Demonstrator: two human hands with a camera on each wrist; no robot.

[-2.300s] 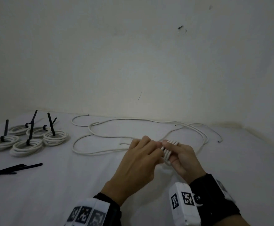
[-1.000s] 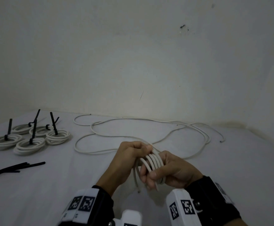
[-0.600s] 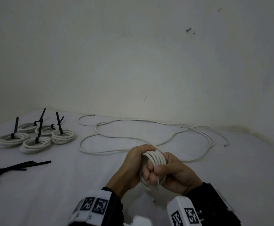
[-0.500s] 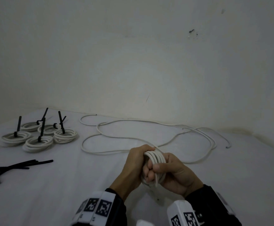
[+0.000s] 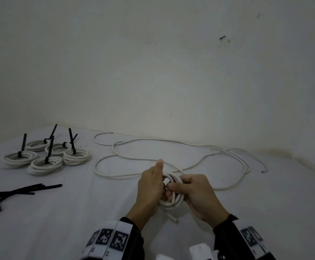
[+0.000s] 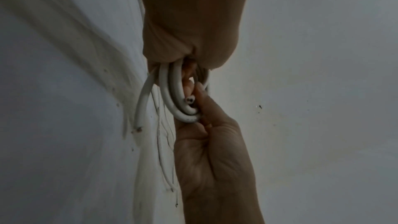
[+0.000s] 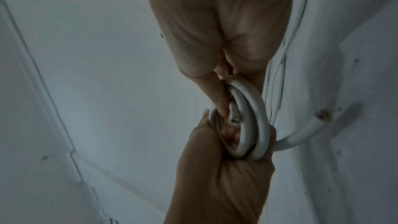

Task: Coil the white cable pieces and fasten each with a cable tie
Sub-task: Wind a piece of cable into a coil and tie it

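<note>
Here, near to far:
Free end (image 5: 172,218): poking out below the coil toward the viewer, untucked; likely to snag or spring the turns apart.
Coil (image 5: 171,192): small white bundle held just above the white surface (image 5: 78,222) between both hands; liable to unwind if either grip eases before a tie goes on.
Left hand (image 5: 150,186): fingers curled round the coil's left side, thumb raised clear.
Right hand (image 5: 194,192): pinching the turns from the right.
Loose ties (image 5: 18,190): black, well apart at left; reaching means holding 1-handed.
Loose cable (image 5: 171,158): uncoiled beyond the hands.
Finished coils (image 5: 48,154): 5, tied, far left.
</note>
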